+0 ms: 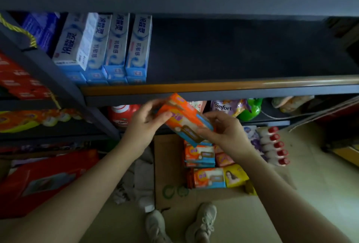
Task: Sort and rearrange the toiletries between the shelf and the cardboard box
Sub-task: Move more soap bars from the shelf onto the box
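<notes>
Dim storeroom aisle, grey metal shelf with orange front edge (213,85) as landmark. Upper tier: row of upright white-and-blue toothpaste cartons (116,48) at left, remainder dark and bare. Just below shelf edge: stack of orange-and-blue soap packs (184,120), tilted, raised clear of floor, probably for transfer onto bare tier. Left hand (147,122) curled round upper end of stack; right hand (223,132) pinching lower end, two-handed hold apparently keeping loose packs aligned. Beneath shelf, on floor: flattened brown cardboard box (169,165) bearing further orange packs, yellow soap pack (236,177), row of white red-capped bottles (274,145) at its right edge.
</notes>
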Demonstrator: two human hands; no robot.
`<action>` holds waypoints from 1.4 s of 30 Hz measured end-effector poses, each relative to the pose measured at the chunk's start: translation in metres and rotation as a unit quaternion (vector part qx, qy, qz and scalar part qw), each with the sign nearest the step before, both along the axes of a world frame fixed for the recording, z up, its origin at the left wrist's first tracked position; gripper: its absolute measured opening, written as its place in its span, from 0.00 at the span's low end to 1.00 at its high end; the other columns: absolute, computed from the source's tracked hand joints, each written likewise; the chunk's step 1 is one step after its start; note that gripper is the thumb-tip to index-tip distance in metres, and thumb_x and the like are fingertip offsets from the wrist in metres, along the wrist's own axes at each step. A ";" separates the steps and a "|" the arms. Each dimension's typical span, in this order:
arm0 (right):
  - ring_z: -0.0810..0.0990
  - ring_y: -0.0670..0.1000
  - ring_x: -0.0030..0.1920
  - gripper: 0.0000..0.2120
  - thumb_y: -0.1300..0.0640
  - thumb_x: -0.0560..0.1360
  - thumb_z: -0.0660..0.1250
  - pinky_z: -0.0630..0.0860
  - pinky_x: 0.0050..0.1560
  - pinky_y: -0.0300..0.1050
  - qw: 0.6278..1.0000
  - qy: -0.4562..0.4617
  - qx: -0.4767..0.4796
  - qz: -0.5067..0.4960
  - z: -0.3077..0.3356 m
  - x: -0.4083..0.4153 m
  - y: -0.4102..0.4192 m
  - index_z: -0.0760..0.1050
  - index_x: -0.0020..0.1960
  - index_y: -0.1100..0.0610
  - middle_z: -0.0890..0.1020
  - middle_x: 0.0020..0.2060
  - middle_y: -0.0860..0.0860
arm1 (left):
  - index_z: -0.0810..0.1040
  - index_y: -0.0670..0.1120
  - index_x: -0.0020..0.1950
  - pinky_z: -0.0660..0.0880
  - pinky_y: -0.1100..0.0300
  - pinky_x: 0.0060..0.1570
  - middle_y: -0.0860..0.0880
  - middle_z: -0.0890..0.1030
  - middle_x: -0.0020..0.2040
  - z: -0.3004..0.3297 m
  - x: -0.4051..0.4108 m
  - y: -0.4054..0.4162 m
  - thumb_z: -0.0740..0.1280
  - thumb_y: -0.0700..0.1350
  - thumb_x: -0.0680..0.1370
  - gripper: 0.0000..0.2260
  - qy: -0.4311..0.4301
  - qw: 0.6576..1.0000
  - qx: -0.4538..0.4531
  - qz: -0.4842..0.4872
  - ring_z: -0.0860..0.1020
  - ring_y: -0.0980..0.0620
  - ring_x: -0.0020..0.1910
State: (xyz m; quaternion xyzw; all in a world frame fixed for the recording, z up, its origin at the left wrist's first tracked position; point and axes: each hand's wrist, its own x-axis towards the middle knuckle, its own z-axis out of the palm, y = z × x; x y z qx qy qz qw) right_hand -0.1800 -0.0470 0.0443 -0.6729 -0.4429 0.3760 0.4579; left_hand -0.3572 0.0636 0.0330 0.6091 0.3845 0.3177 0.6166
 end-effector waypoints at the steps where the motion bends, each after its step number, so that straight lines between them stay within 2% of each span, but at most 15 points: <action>1: 0.80 0.44 0.45 0.16 0.55 0.67 0.75 0.77 0.44 0.34 0.994 -0.106 0.021 0.003 0.002 0.000 -0.004 0.77 0.52 0.59 0.81 0.45 0.50 | 0.75 0.49 0.56 0.74 0.70 0.46 0.55 0.80 0.50 -0.004 -0.001 -0.003 0.67 0.39 0.74 0.13 -0.005 1.000 -0.022 -0.013 0.79 0.65 0.46; 3: 0.76 0.42 0.44 0.18 0.52 0.67 0.74 0.73 0.42 0.30 0.959 -0.275 0.061 0.012 0.006 0.002 -0.012 0.78 0.53 0.58 0.78 0.45 0.49 | 0.74 0.47 0.59 0.75 0.69 0.47 0.56 0.80 0.49 -0.013 -0.003 -0.008 0.69 0.42 0.73 0.15 -0.012 0.995 -0.078 -0.055 0.79 0.61 0.49; 5: 0.78 0.46 0.44 0.18 0.49 0.68 0.69 0.77 0.40 0.38 0.930 -0.359 0.077 0.019 0.008 0.003 -0.021 0.78 0.54 0.58 0.78 0.47 0.51 | 0.75 0.48 0.58 0.76 0.63 0.53 0.53 0.79 0.52 -0.017 0.000 -0.016 0.71 0.52 0.71 0.18 -0.019 0.983 -0.155 -0.093 0.79 0.56 0.53; 7: 0.79 0.50 0.46 0.18 0.48 0.70 0.66 0.79 0.40 0.44 0.906 -0.409 0.104 0.033 0.004 0.004 -0.029 0.76 0.56 0.56 0.78 0.49 0.52 | 0.72 0.45 0.60 0.74 0.55 0.59 0.49 0.77 0.54 -0.019 0.008 -0.023 0.65 0.48 0.77 0.13 -0.019 0.967 -0.236 -0.092 0.78 0.54 0.53; 12: 0.75 0.55 0.45 0.14 0.55 0.73 0.66 0.75 0.44 0.50 0.843 -0.510 0.158 0.067 -0.017 0.005 -0.051 0.70 0.58 0.54 0.73 0.55 0.51 | 0.69 0.45 0.64 0.77 0.60 0.42 0.44 0.78 0.55 -0.025 0.024 -0.030 0.67 0.41 0.72 0.21 -0.002 0.930 -0.359 -0.078 0.80 0.51 0.48; 14: 0.74 0.55 0.51 0.17 0.52 0.73 0.66 0.75 0.48 0.53 0.851 -0.505 0.134 0.049 -0.030 0.011 -0.061 0.68 0.59 0.53 0.69 0.59 0.52 | 0.70 0.44 0.65 0.79 0.61 0.40 0.44 0.78 0.56 -0.032 0.028 -0.033 0.68 0.38 0.68 0.26 -0.017 0.931 -0.355 -0.081 0.81 0.50 0.48; 17: 0.66 0.53 0.68 0.38 0.41 0.69 0.70 0.72 0.63 0.55 0.960 -0.278 0.018 0.009 -0.049 0.025 -0.074 0.55 0.71 0.50 0.60 0.70 0.52 | 0.71 0.48 0.61 0.79 0.62 0.40 0.47 0.78 0.52 -0.037 0.036 -0.045 0.66 0.32 0.69 0.23 -0.031 0.945 -0.316 -0.086 0.80 0.52 0.48; 19: 0.71 0.50 0.66 0.47 0.47 0.66 0.74 0.75 0.61 0.50 0.998 -0.034 -0.049 0.016 -0.052 0.036 -0.080 0.48 0.75 0.49 0.64 0.70 0.51 | 0.72 0.50 0.57 0.78 0.63 0.40 0.49 0.77 0.51 -0.041 0.041 -0.053 0.67 0.31 0.68 0.22 -0.033 0.957 -0.270 -0.101 0.80 0.55 0.46; 23: 0.78 0.48 0.58 0.33 0.63 0.65 0.76 0.78 0.52 0.45 0.969 0.213 -0.120 0.044 -0.053 0.048 -0.094 0.65 0.65 0.52 0.78 0.58 0.51 | 0.71 0.52 0.55 0.75 0.68 0.45 0.54 0.77 0.53 -0.050 0.050 -0.066 0.71 0.29 0.67 0.25 0.004 0.983 -0.118 -0.138 0.78 0.63 0.49; 26: 0.81 0.49 0.53 0.32 0.46 0.59 0.79 0.78 0.50 0.41 0.933 0.342 -0.107 -0.013 -0.057 0.054 -0.107 0.72 0.57 0.56 0.82 0.52 0.51 | 0.72 0.56 0.52 0.69 0.73 0.52 0.66 0.76 0.54 -0.053 0.056 -0.074 0.74 0.41 0.66 0.21 0.088 0.972 0.091 -0.199 0.75 0.67 0.54; 28: 0.81 0.49 0.50 0.27 0.44 0.60 0.77 0.77 0.47 0.38 0.910 0.396 -0.115 -0.044 -0.058 0.060 -0.113 0.73 0.51 0.57 0.82 0.46 0.49 | 0.71 0.56 0.53 0.69 0.74 0.52 0.67 0.75 0.54 -0.052 0.061 -0.082 0.73 0.45 0.67 0.19 0.122 0.950 0.186 -0.219 0.74 0.66 0.54; 32: 0.79 0.47 0.52 0.24 0.56 0.69 0.74 0.77 0.49 0.40 0.960 0.192 -0.200 0.034 -0.055 0.074 -0.116 0.71 0.62 0.56 0.79 0.53 0.50 | 0.67 0.53 0.55 0.65 0.76 0.55 0.58 0.75 0.57 -0.066 0.065 -0.098 0.73 0.38 0.67 0.23 0.163 0.914 0.298 -0.225 0.71 0.59 0.58; 34: 0.78 0.45 0.53 0.31 0.57 0.67 0.76 0.77 0.53 0.42 0.978 0.047 -0.190 0.071 -0.054 0.080 -0.117 0.66 0.66 0.55 0.78 0.53 0.47 | 0.67 0.55 0.55 0.66 0.73 0.58 0.55 0.72 0.60 -0.076 0.066 -0.101 0.76 0.35 0.66 0.27 0.181 0.922 0.253 -0.231 0.68 0.62 0.60; 37: 0.75 0.47 0.56 0.42 0.55 0.62 0.78 0.74 0.54 0.42 0.981 -0.081 -0.148 0.095 -0.055 0.085 -0.123 0.59 0.69 0.55 0.75 0.56 0.48 | 0.61 0.61 0.64 0.66 0.72 0.60 0.58 0.65 0.65 -0.087 0.067 -0.104 0.78 0.45 0.65 0.35 0.213 0.932 0.131 -0.264 0.63 0.65 0.64; 42: 0.65 0.54 0.68 0.50 0.50 0.61 0.78 0.65 0.66 0.46 0.966 -0.206 -0.107 0.110 -0.053 0.066 -0.128 0.54 0.74 0.55 0.67 0.67 0.52 | 0.50 0.63 0.72 0.61 0.61 0.65 0.56 0.60 0.68 -0.112 0.070 -0.114 0.77 0.48 0.66 0.45 0.293 0.888 0.097 -0.341 0.60 0.57 0.68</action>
